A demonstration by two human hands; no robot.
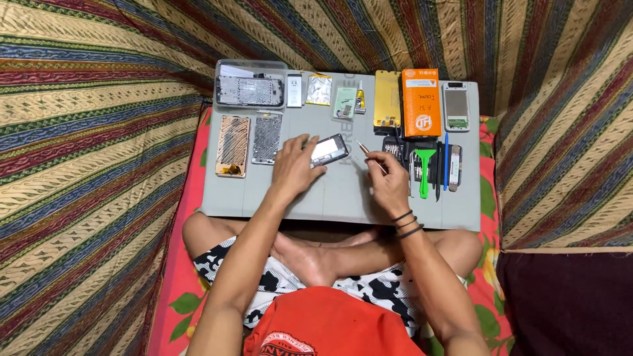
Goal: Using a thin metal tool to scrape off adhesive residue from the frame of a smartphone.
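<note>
Both hands: phone (328, 150), tweezers (372, 157).

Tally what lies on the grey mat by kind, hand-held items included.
Phone bodies, frames and panels: 6, including the small phone under the left hand
Boxes: 2, one clear, one orange
Small packets and parts at the back: 4
Tools: about 6, including the tweezers in the right hand
Total: about 18
</note>
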